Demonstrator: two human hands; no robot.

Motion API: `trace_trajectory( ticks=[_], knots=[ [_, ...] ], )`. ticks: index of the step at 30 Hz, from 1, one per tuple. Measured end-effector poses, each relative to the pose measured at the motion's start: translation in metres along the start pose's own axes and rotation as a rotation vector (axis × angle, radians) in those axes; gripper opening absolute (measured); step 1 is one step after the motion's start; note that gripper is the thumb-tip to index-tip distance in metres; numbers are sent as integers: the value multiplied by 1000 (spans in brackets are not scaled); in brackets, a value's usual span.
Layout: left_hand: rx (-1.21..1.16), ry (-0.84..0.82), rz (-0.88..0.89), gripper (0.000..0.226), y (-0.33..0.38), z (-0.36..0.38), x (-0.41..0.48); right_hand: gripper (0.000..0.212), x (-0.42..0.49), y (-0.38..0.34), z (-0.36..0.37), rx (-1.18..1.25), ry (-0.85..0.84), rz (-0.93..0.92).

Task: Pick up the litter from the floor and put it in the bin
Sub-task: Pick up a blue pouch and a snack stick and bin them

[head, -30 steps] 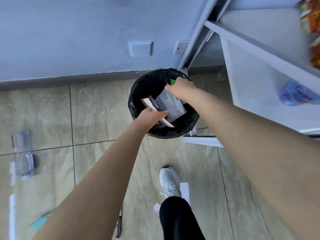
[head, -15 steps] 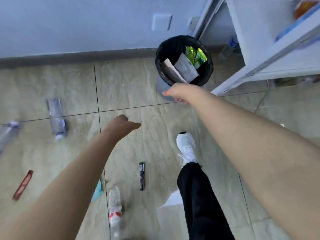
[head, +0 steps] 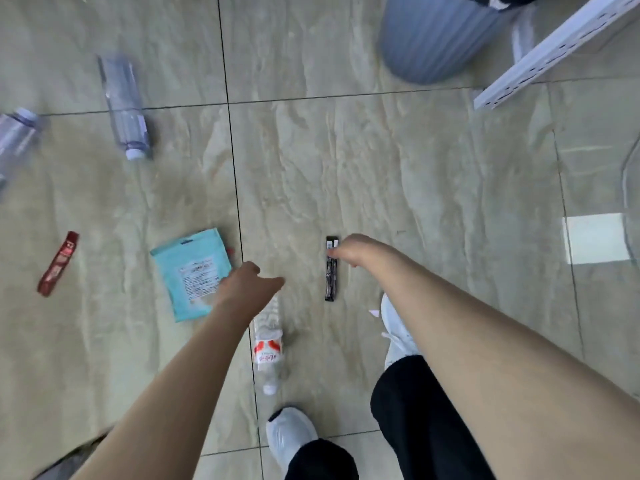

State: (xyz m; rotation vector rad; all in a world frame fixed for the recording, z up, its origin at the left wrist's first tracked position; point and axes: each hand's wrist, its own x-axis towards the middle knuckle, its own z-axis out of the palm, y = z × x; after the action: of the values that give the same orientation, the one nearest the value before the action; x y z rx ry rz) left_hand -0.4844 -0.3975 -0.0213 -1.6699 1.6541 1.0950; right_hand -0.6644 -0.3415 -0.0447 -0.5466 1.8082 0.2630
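The blue-grey bin (head: 433, 39) stands at the top of the view, cut off by the edge. Litter lies on the tiled floor: a black sachet stick (head: 331, 275), a teal pouch (head: 192, 271), a red sachet (head: 58, 263), a small bottle with a red label (head: 268, 344) and two clear bottles (head: 124, 105), (head: 14, 136). My right hand (head: 349, 251) hangs over the top end of the black stick, fingers pointing down, holding nothing. My left hand (head: 249, 282) is empty, between the teal pouch and the red-label bottle, thumb out.
A white shelf frame (head: 554, 53) runs diagonally at the top right beside the bin. A white rectangle (head: 595, 237) lies on the floor at the right. My white shoes (head: 398, 327), (head: 291, 434) stand just below the black stick and the red-label bottle.
Both hands let go of wrappers into the bin and drew back. The view swung down from the bin to the floor litter, and both hands came down towards it.
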Motion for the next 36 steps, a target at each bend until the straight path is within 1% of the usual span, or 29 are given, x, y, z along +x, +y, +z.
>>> trace_trajectory(
  ticks=[2,4,7,10,12,14,18,20,23,26,30,33,34,36],
  knots=[
    [-9,51,2,59,-21,21,21,34,40,11,39,78,39,64],
    [-42,115,29,55,-39,43,41,46,77,21,72,186,111,132],
    [-74,212,101,50,-57,70,66,51,114,27,106,260,289,181],
    [-95,277,144,49,-74,88,86,41,138,23,126,186,530,140],
    [-134,349,122,49,-86,90,95,30,146,19,129,132,612,64],
    [-212,434,39,50,-100,84,106,25,151,11,128,107,616,-23],
    [-341,537,-212,58,-131,59,133,23,153,-19,113,148,513,-155],
    [-363,543,-345,66,-149,48,146,23,155,-41,108,131,471,-219],
    [-388,505,-465,88,-168,40,161,28,158,-73,108,87,418,-308],
    [-451,529,-491,106,-170,36,173,32,163,-98,108,49,398,-384],
    [-455,612,-443,112,-156,21,197,32,171,-116,107,-2,413,-439],
    [-414,597,-405,107,-149,21,208,31,176,-118,105,14,428,-459],
    [-447,584,-394,102,-147,23,209,32,177,-117,104,18,428,-457],
    [-605,556,-352,88,-145,28,211,33,177,-113,102,8,416,-451]
  ],
)
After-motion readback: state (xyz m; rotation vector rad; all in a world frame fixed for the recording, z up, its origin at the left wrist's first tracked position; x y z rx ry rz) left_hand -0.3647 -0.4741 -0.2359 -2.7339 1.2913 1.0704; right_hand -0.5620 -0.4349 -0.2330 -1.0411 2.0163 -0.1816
